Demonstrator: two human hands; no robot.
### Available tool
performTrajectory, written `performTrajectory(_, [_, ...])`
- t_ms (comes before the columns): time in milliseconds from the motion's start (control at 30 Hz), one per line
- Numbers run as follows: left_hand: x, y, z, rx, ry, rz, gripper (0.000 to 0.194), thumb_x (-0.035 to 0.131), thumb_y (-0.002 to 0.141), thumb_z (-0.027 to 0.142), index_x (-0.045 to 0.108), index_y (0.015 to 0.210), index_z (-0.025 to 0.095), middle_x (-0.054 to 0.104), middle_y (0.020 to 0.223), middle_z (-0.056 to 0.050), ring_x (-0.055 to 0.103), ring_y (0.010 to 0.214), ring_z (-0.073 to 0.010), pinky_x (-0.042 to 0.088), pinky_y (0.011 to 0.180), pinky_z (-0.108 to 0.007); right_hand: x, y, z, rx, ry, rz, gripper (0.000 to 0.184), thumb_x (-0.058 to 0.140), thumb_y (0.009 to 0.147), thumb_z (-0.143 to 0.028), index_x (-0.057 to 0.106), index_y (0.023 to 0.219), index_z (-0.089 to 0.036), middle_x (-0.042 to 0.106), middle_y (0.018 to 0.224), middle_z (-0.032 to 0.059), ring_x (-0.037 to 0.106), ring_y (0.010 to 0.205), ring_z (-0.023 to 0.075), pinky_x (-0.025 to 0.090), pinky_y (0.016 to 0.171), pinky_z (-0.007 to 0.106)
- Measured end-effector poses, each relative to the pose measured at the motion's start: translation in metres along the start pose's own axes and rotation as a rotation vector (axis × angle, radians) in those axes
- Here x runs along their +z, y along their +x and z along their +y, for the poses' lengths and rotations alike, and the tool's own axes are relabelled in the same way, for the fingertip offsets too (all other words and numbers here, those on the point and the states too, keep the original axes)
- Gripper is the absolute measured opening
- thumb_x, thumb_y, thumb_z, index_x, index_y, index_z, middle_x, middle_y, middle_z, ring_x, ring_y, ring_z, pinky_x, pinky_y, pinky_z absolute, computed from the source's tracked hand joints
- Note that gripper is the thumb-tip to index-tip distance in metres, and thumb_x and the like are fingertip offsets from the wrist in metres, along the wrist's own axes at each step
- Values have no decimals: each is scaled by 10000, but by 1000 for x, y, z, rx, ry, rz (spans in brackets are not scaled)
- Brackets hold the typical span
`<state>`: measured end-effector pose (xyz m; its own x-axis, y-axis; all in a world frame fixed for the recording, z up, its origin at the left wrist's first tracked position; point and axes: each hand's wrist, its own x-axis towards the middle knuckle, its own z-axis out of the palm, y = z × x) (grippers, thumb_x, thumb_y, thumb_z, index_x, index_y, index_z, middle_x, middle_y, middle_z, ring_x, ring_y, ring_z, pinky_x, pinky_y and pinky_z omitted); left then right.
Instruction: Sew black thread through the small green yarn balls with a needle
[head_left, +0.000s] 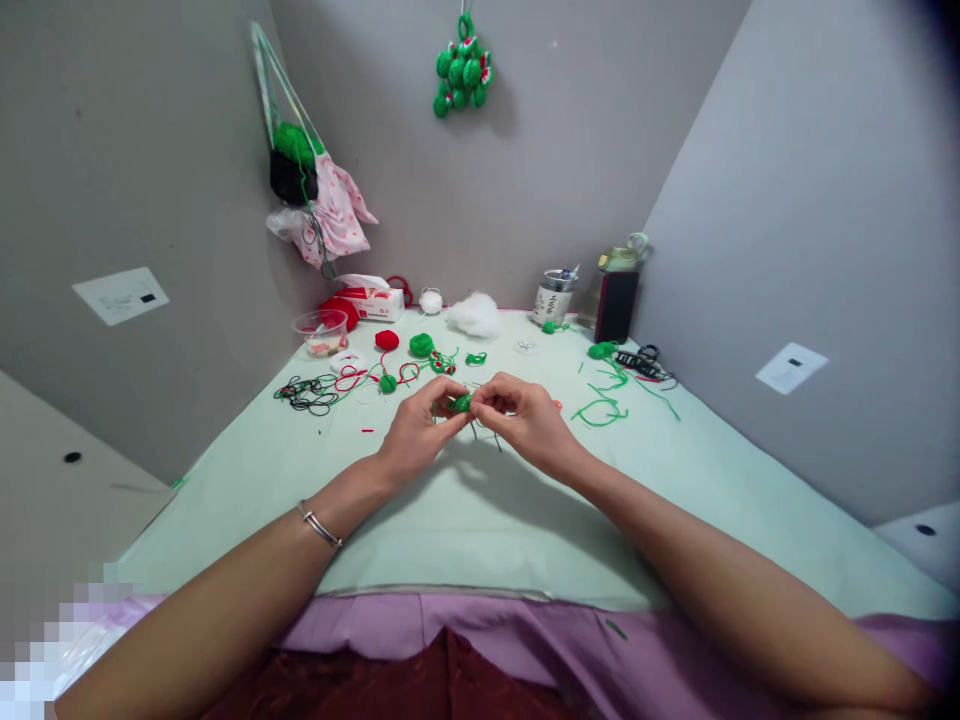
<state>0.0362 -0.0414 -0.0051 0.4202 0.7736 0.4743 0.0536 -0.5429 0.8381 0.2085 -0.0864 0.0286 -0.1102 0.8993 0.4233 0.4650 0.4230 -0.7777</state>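
Note:
My left hand [417,428] pinches a small green crocheted ball [463,403] between thumb and fingers, above the middle of the table. Against the ball's right side, the thumb and forefinger of my right hand [529,418] are pressed together. What they grip is too small to make out. Dark thread ends [496,441] hang below the two hands. Just beyond them lie a loop of green yarn [475,358] and a green and red crocheted piece [443,363]. Another green ball [387,384] rests to the left, beside red yarn.
Tangled black cord [307,395] lies at left, near a clear plastic bowl [324,335]. Behind are a tissue box [379,303], white stuffing [474,315], a pen tin [553,298] and a phone [616,307]. Green yarn scraps [602,410] and scissors [646,357] lie right.

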Motion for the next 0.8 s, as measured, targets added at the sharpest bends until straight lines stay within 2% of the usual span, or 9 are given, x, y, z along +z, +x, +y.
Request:
performTrajectory(100, [-1,0,0,-49,-45,39,240,692,825,261,611,1042,198,636,1029,-43,621,882,-158,508,810,-303,-5,2,2,111,70,10,231,566,880,-322,688,778,-155,569,713,3,521,617,110,400,584,250])
performTrajectory(200, [-2,0,0,-75,-87,78,253,695,820,266,584,1038,202,623,1035,-43,615,884,-157,505,812,-304,-4,3,6,130,-6,-36,261,624,855,-391,706,784,-154,594,740,14,528,645,119,401,603,258])
performTrajectory(333, [-3,0,0,-60,-79,99,235,683,825,257,561,1019,206,613,990,-28,601,869,-147,489,819,-300,3,0,8,90,-49,-101,159,657,823,-306,724,792,-165,599,762,14,508,650,112,381,590,249])
performTrajectory(600, [-9,5,-9,-55,-14,146,246,700,797,266,552,982,202,630,934,-33,617,833,-165,485,794,-317,-5,1,-3,169,167,-64,168,629,790,-311,674,740,-157,572,682,-2,488,617,112,390,589,254])
performTrajectory(700, [-10,5,-8,-40,11,140,229,689,801,256,558,980,202,636,950,-36,622,840,-167,491,801,-318,-6,2,-5,230,234,-100,122,616,749,-273,649,720,-159,531,609,-22,449,583,104,348,561,247])
performTrajectory(800, [-11,5,-5,1,66,106,185,655,817,229,581,984,205,637,964,-32,618,826,-156,492,810,-309,-6,3,-7,242,360,-123,94,623,714,-246,655,708,-158,542,645,-17,437,605,98,345,585,249])
